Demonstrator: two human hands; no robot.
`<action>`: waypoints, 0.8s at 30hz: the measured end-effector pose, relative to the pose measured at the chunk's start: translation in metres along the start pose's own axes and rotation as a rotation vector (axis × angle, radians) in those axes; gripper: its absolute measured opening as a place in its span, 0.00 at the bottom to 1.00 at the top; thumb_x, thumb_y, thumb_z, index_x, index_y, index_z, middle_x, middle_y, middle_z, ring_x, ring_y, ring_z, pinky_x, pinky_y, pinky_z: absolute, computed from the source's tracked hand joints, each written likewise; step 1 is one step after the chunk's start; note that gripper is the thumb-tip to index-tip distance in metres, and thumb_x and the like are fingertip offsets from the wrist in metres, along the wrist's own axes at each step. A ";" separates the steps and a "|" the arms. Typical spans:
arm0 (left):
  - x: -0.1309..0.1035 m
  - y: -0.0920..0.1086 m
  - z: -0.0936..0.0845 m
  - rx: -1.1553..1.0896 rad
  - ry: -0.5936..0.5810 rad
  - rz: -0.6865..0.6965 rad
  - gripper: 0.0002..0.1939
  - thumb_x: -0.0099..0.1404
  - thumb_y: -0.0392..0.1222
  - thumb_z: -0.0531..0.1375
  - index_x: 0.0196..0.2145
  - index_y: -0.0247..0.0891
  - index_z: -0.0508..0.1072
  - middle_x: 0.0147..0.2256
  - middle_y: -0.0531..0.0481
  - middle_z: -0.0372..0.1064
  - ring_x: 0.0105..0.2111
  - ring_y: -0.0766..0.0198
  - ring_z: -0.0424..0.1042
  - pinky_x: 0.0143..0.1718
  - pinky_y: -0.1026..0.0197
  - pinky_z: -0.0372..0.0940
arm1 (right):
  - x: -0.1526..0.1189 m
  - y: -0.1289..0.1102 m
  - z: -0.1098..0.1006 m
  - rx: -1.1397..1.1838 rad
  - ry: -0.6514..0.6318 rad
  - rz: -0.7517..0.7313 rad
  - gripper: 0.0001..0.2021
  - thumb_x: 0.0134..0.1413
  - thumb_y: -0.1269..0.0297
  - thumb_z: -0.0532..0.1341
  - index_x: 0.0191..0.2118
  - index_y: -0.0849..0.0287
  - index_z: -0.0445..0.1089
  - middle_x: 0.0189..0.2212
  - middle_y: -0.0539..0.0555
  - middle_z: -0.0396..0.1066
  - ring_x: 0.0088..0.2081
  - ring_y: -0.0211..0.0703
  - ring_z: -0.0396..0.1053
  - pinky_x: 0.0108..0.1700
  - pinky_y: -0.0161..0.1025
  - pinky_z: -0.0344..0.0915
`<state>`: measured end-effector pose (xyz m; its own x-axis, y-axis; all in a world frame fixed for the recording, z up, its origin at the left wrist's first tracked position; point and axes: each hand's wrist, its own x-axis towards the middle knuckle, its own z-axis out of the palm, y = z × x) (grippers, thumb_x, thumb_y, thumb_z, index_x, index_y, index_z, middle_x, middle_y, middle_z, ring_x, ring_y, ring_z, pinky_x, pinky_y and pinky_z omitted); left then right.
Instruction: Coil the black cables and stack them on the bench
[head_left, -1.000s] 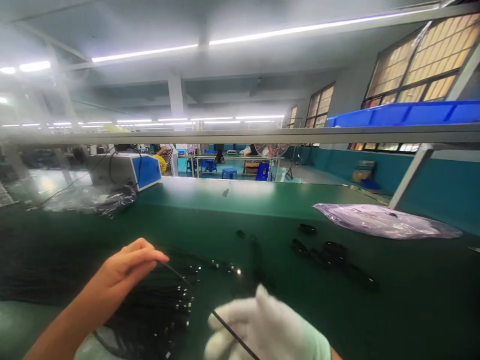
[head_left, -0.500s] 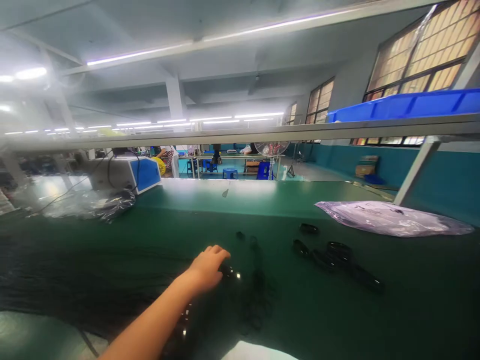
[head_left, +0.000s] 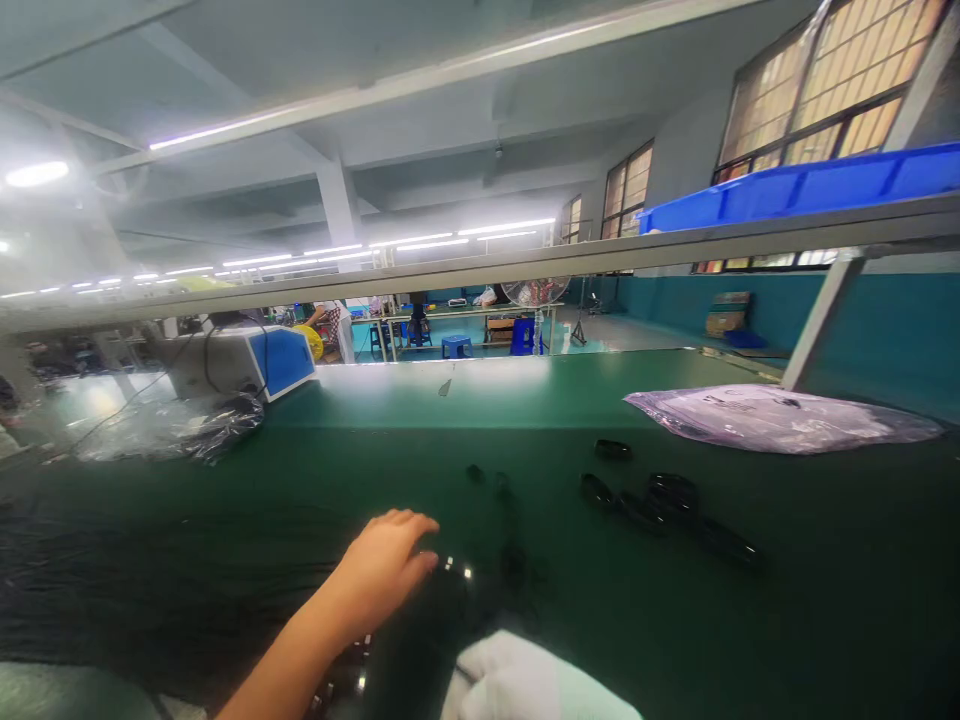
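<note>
My left hand (head_left: 394, 555) reaches over the dark green table, thumb and fingers apart, nothing visible in its grip. Just beyond its thumb lie small dark pieces with bright metal-like ends (head_left: 459, 569); more such shiny ends (head_left: 363, 676) show below my wrist. A white cloth-like shape (head_left: 532, 685) at the bottom edge looks like a glove or sleeve on my right hand; its fingers cannot be made out. Dark, thin cable-like strands (head_left: 150, 570) spread across the left. Several glossy black oval pieces (head_left: 673, 492) lie at the right, away from both hands.
A clear plastic bag with pale contents (head_left: 780, 418) lies at the right. Further left are a blue and white machine (head_left: 281, 362) and crumpled clear plastic (head_left: 165, 425). A shelf rail (head_left: 480, 270) crosses above the table, bearing a blue tray (head_left: 810, 190). A person (head_left: 337, 330) stands far behind.
My left hand has drawn back down and left, its thumb now further from the fingers. The white shape has risen further into view at the bottom. The camera view has shifted slightly.
</note>
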<state>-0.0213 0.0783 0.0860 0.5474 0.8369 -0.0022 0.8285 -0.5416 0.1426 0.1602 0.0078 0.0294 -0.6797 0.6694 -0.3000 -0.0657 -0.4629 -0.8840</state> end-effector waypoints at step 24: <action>-0.041 0.001 0.058 -0.230 0.226 -0.021 0.13 0.68 0.39 0.48 0.34 0.46 0.72 0.33 0.52 0.74 0.33 0.60 0.72 0.34 0.61 0.66 | -0.022 -0.013 -0.012 0.610 -0.171 -0.515 0.24 0.45 0.46 0.65 0.41 0.61 0.72 0.24 0.50 0.73 0.24 0.38 0.71 0.24 0.32 0.66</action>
<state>-0.0362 0.0391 0.0285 0.4692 0.8582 0.2084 0.7766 -0.5133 0.3652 0.1845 0.0057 0.0430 -0.5548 0.8093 0.1929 -0.7527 -0.3895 -0.5308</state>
